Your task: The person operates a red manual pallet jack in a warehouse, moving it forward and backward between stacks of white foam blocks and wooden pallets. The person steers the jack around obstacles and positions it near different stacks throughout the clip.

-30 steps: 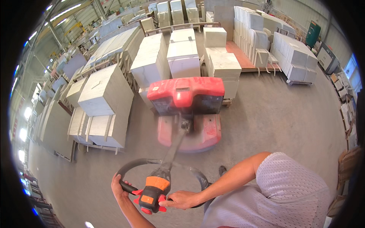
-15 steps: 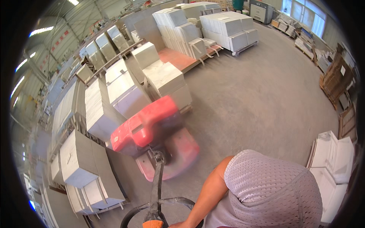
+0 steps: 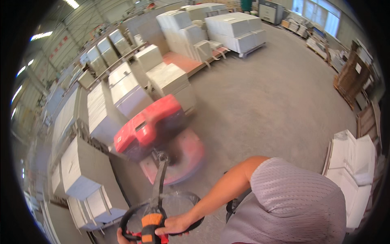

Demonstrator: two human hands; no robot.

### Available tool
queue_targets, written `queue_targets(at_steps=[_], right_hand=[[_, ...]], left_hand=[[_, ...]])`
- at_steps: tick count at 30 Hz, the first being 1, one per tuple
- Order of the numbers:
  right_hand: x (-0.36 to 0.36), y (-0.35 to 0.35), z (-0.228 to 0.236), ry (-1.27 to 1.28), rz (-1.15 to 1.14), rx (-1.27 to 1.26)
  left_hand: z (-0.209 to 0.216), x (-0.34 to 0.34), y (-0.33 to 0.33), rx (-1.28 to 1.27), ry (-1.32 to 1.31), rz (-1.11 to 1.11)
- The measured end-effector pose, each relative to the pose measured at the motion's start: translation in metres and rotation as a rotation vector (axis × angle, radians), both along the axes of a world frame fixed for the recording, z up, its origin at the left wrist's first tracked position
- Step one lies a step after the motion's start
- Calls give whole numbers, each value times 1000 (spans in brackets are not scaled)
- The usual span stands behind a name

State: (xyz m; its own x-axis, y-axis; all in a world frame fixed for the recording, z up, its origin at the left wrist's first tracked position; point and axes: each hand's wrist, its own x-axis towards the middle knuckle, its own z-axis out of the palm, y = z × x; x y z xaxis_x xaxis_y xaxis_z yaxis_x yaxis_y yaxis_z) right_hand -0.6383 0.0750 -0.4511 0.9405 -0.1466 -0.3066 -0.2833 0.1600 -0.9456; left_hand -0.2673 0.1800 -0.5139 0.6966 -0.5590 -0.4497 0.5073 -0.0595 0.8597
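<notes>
A red electric pallet truck (image 3: pixel 150 124) stands ahead of me on the left. Its steering arm (image 3: pixel 160 179) runs back toward me and ends in a black loop handle (image 3: pixel 126 217) with an orange-and-black control head (image 3: pixel 152 221). My right hand (image 3: pixel 177 224) is closed on the handle beside the control head, fingers curling under the loop. At the lower edge my left hand (image 3: pixel 123 237), only partly in view, wraps round the left side of the loop. The truck's forks are hidden behind its red body.
Strapped stacks of pale slabs (image 3: pixel 87 166) line the left side, close to the truck. More blocks (image 3: pixel 166 77) and a wrapped pallet load (image 3: pixel 235 30) stand farther off. Along the right are white blocks (image 3: pixel 351 162) and brown wooden pallets (image 3: pixel 353 77). Grey floor (image 3: pixel 260 105) stretches between.
The handle and my hands have come higher into view, and my left hand now shows on the loop. The surroundings and truck have shifted slightly left in the picture.
</notes>
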Motion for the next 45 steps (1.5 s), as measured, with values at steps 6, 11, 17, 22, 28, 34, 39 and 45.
queue_targets(at_steps=[6,11,17,22,28,34,39,45], right_hand=[[17,-23,25,109,-53,-93],[36,-36,13,160,-3,-114],[43,-58,0,108,-34,-96],[48,-93,7,91,-111,-84],[56,-133,12,130,-135,-99],[26,-201,22,234,-100,-175],[13,-245,16,380,-147,-592],[-2,-293,-8,515,-411,-999]], left_hand=[[6,15,-46,-66,33,-18],[6,30,-65,-28,11,-39],[1,32,-98,-77,-18,-33],[0,42,-141,29,-128,-34],[12,47,-189,237,-881,-215],[38,9,-254,221,-1670,-887],[22,-14,-306,99,-1836,-778],[-16,-43,-378,34,-1855,-673]])
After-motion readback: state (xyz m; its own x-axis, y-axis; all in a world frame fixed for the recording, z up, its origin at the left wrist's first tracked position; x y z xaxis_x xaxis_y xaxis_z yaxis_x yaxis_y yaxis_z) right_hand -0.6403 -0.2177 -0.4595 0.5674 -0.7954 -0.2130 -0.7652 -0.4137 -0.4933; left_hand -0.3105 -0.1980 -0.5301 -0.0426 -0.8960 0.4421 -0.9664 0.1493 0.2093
